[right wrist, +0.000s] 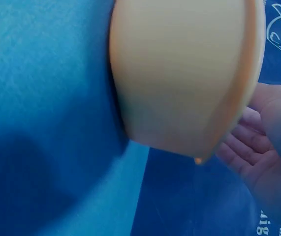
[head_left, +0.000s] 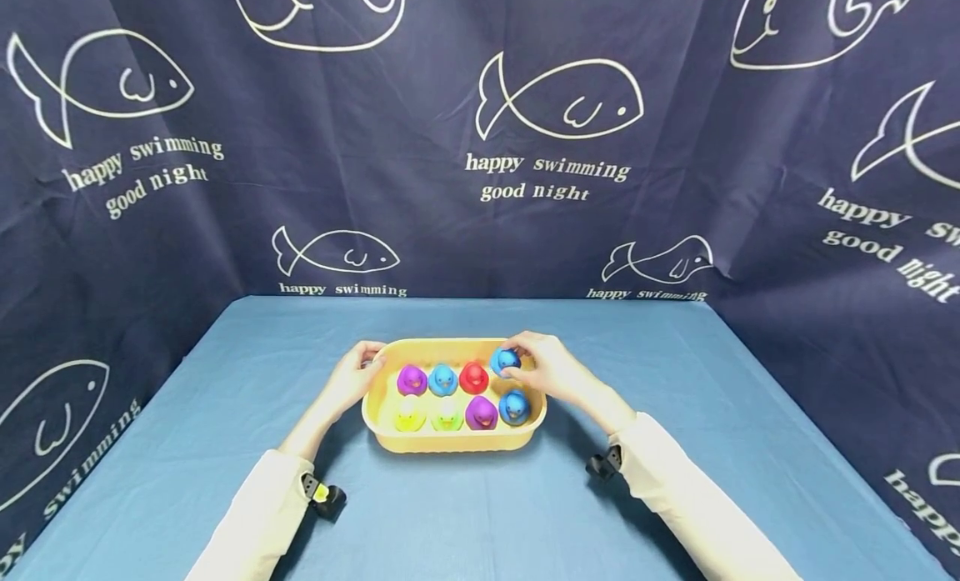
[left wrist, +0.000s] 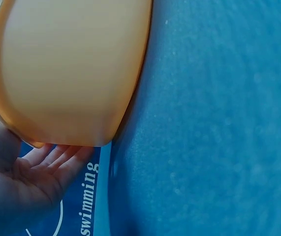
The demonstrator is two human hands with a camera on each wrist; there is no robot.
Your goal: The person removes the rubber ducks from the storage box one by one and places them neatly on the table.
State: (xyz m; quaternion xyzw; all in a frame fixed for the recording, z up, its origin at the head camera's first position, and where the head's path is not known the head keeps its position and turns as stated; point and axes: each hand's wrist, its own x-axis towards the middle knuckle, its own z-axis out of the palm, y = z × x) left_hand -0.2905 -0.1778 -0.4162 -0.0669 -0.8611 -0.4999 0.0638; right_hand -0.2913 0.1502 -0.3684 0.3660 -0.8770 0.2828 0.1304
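Observation:
A pale yellow-orange oval tub (head_left: 450, 442) stands on the blue table with several rubber ducks in it. At its left end my left hand (head_left: 356, 376) holds the rim; the left wrist view shows the fingers (left wrist: 64, 162) against the outer wall. In the tub's back right corner my right hand (head_left: 549, 364) pinches a blue rubber duck (head_left: 504, 361) between thumb and fingers. Directly in front of it sits another blue duck (head_left: 514, 407). A red duck (head_left: 473, 378) is just left of the held one. The tub wall (right wrist: 179, 73) hides the ducks from the right wrist view.
Also in the tub are two purple ducks, one at the back (head_left: 412, 380) and one in front (head_left: 482, 413), a light blue duck (head_left: 442, 380), a yellow duck (head_left: 409, 415) and a yellow-green duck (head_left: 447, 415). Dark fish-print cloth (head_left: 555, 231) hangs behind the table (head_left: 465, 514).

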